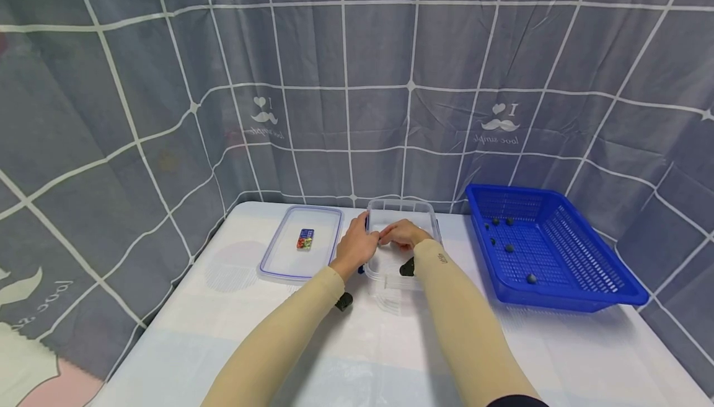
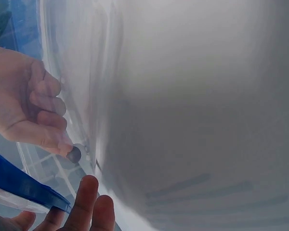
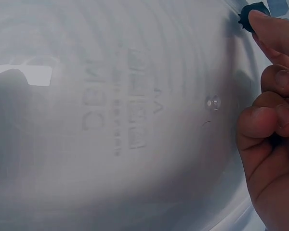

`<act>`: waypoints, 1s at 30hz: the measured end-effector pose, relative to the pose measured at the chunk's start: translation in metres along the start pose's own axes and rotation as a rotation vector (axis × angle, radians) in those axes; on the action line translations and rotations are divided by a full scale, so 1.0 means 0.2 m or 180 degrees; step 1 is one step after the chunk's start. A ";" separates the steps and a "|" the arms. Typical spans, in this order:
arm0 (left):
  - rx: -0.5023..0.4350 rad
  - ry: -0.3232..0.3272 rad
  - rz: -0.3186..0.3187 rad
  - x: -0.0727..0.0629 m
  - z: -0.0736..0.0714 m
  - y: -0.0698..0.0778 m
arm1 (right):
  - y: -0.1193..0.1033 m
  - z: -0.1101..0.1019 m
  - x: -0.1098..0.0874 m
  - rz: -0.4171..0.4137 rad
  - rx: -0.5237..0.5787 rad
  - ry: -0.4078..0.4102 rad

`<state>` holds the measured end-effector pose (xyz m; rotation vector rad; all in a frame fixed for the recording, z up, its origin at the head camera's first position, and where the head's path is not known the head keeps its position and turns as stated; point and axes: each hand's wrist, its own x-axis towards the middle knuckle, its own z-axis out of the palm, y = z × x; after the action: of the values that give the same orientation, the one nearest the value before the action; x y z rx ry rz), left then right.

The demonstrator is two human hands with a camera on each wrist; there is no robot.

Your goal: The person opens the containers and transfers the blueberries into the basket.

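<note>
In the right wrist view, a dark blueberry point(image 3: 248, 19) sits between the thumb and fingertip of my right hand point(image 1: 406, 233), its other fingers curled in. That hand reaches over the clear plastic container point(image 1: 397, 282). Through the clear wall, the left wrist view shows the same blueberry point(image 2: 75, 155). My left hand point(image 1: 357, 247) holds the container's left side beside a blue-edged latch point(image 2: 24, 185), fingers outside the wall. Its thumb lies near the rim, close to the right fingertips. Embossed lettering shows on the container's bottom.
Left of the container lies a clear lid point(image 1: 281, 258) with a blue seal, bearing a small colourful packet point(image 1: 305, 240). At the right stands a blue basket point(image 1: 563, 300) holding several small dark berries point(image 1: 509, 248). A grey checked curtain point(image 1: 379, 116) hangs behind the white-covered table point(image 1: 368, 363).
</note>
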<state>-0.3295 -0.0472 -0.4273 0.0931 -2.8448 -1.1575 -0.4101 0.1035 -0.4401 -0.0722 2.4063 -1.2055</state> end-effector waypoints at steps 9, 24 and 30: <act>-0.0030 0.0015 0.0029 0.00 -0.01 0.01 | -0.01 -0.01 -0.01 -0.0089 -0.0096 -0.0066; -0.0008 0.0011 -0.0011 0.00 0.00 0.01 | -0.05 -0.07 -0.03 -0.0156 0.0016 -0.0234; -0.0030 0.0019 -0.0031 -0.01 -0.01 0.01 | -0.12 -0.13 -0.08 -0.0294 -0.0052 -0.0287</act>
<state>-0.3278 -0.0464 -0.4247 0.1099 -2.8366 -1.1702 -0.4094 0.1125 -0.4013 -0.2401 2.3573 -1.1968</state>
